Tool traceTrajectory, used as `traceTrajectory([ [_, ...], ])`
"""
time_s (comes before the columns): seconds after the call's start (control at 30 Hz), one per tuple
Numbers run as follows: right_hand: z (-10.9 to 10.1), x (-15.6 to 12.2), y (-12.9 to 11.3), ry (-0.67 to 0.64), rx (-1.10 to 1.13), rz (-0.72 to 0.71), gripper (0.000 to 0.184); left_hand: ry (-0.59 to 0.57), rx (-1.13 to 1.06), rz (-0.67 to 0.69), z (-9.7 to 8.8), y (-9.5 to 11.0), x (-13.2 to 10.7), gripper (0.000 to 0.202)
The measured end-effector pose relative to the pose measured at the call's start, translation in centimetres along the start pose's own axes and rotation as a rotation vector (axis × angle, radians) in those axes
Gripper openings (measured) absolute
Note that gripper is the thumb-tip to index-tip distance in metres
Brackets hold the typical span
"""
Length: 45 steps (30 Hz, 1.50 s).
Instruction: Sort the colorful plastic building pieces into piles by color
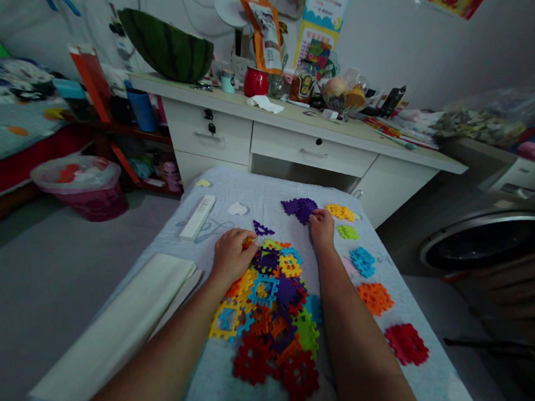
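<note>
A mixed heap of interlocking plastic building pieces (265, 290) in yellow, blue, purple, orange, green and red lies on the cloth-covered table. My left hand (233, 256) is at the heap's far left edge, its fingers curled over an orange-red piece (247, 243) that is partly hidden. Further off, my right hand (322, 228) has its fingers closed at the edge of a small group of purple pieces (300, 209). A purple triangular piece (263, 228) rests between the hands. Down the right side sit separate yellow (340, 212), green (348, 232), blue (363, 262), orange (375, 298) and red pieces (407, 344).
On the table's left are a white narrow box (198, 218) and a folded whitish sheet (123, 328). Behind stands a white desk (295, 142) bearing a cut watermelon (168, 47), a red pot (256, 82) and jars. A washing machine (493, 212) is to the right, a lined bin (87, 192) to the left.
</note>
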State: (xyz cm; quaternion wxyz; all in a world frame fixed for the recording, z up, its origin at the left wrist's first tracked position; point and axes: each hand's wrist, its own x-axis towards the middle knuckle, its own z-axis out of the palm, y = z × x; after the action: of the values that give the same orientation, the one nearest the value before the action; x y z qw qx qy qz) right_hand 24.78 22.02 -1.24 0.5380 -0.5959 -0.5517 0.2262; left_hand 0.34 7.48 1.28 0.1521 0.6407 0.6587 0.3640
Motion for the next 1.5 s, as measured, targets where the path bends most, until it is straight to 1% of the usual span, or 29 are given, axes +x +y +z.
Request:
traceTrajectory([
  [0.1,0.2,-0.1,-0.1,0.017,-0.010,0.031,0.026,-0.003,0.002,-0.004,-0.1,0.1,0.0,0.022],
  [0.37,0.9,-0.4,-0.2,-0.083,-0.028,0.020,0.036,-0.004,-0.009,-0.003,0.0,-0.1,0.0,0.022],
  [0.43,0.8,-0.5,-0.3,-0.063,-0.059,-0.019,0.036,-0.004,-0.010,-0.005,0.0,-0.1,0.0,0.022],
  [0.53,0.6,-0.6,-1.0,0.026,-0.144,-0.146,0.032,-0.002,-0.009,-0.012,-0.1,0.1,0.0,0.021],
  [0.57,0.6,-0.7,-1.4,0.036,-0.171,-0.197,0.031,-0.002,-0.008,-0.014,-0.1,0.1,0.0,0.021],
  [0.6,0.7,-0.9,-2.0,0.014,-0.191,-0.250,0.030,-0.002,-0.006,-0.015,-0.1,0.1,0.0,0.021],
  [0.63,0.8,-1.2,-2.5,-0.044,-0.201,-0.305,0.029,-0.001,-0.004,-0.015,-0.1,0.1,0.0,0.021],
  [0.67,1.1,-1.6,-3.1,-0.137,-0.205,-0.358,0.027,0.001,-0.002,-0.012,-0.1,0.1,0.0,0.021],
  [0.73,1.7,-2.4,-4.3,-0.369,-0.203,-0.450,0.022,0.004,-0.002,-0.003,0.0,0.1,0.0,0.020],
  [0.8,2.5,-3.3,-5.1,-0.574,-0.208,-0.510,0.018,0.007,-0.003,0.000,0.1,0.0,0.0,0.021],
  [0.83,2.9,-3.7,-5.4,-0.647,-0.220,-0.524,0.018,0.007,-0.003,-0.001,0.1,-0.1,0.0,0.021],
  [0.9,3.3,-4.4,-5.8,-0.720,-0.277,-0.529,0.018,0.008,-0.003,-0.004,0.1,-0.1,0.0,0.021],
  [1.0,3.6,-4.7,-6.0,-0.725,-0.410,-0.512,0.020,0.004,-0.004,0.001,0.0,0.0,0.0,0.021],
  [1.1,3.5,-4.6,-6.0,-0.737,-0.464,-0.504,0.020,0.005,0.003,-0.005,0.0,0.1,0.0,0.022],
  [1.17,3.4,-4.6,-5.9,-0.740,-0.451,-0.505,0.017,0.007,0.006,-0.014,0.0,0.2,-0.1,0.022],
  [1.3,3.3,-4.5,-5.7,-0.705,-0.379,-0.473,0.010,0.006,0.002,-0.016,-0.1,0.2,-0.1,0.022],
  [1.43,3.0,-4.1,-5.4,-0.676,-0.281,-0.361,0.008,0.003,-0.007,-0.013,-0.1,0.2,-0.1,0.020],
  [1.5,2.8,-3.8,-5.1,-0.616,-0.226,-0.295,0.007,0.006,-0.012,-0.015,-0.1,0.2,-0.1,0.020],
])
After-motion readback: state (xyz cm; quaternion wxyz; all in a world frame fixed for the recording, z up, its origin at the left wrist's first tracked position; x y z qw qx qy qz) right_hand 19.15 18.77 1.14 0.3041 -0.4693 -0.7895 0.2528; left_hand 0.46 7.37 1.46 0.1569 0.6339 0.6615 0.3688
